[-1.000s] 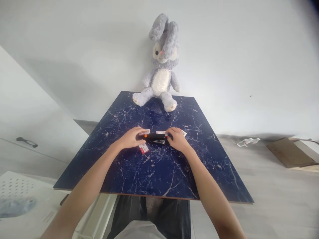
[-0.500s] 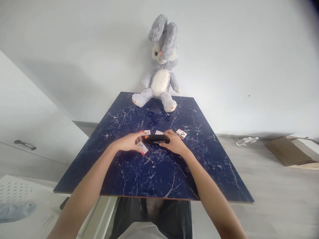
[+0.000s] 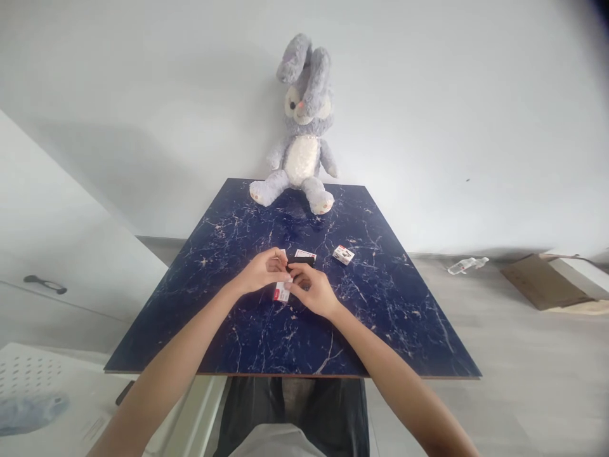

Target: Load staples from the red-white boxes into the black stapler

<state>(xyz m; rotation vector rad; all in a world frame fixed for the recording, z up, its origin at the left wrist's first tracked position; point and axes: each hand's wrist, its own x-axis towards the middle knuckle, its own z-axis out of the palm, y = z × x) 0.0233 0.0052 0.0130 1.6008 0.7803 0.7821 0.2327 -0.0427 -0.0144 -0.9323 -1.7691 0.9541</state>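
My left hand (image 3: 264,270) has its fingers and thumb closed around a small red-and-white box (image 3: 282,291), whose lower part shows under the fingertips. My right hand (image 3: 312,289) meets it from the right, with fingers curled and thumb at the box's edge. What the right fingertips pinch is hidden. Just behind them a black object (image 3: 304,260) shows in part, mostly covered by the right hand. Past it lies a white card-like piece with a red mark (image 3: 305,254). A small white box with red print and a dark picture (image 3: 343,254) rests apart, to the right.
The dark blue marbled table (image 3: 228,330) carries a grey plush rabbit (image 3: 304,158) seated at its far edge against the wall. On the floor to the right are a clear plastic bottle (image 3: 467,265) and a cardboard box (image 3: 537,281). A white cabinet (image 3: 57,228) stands left.
My right hand has moved left from the black object's right end to meet my left hand at the red-and-white box. The black object's orange part is now hidden. The view has shifted slightly.
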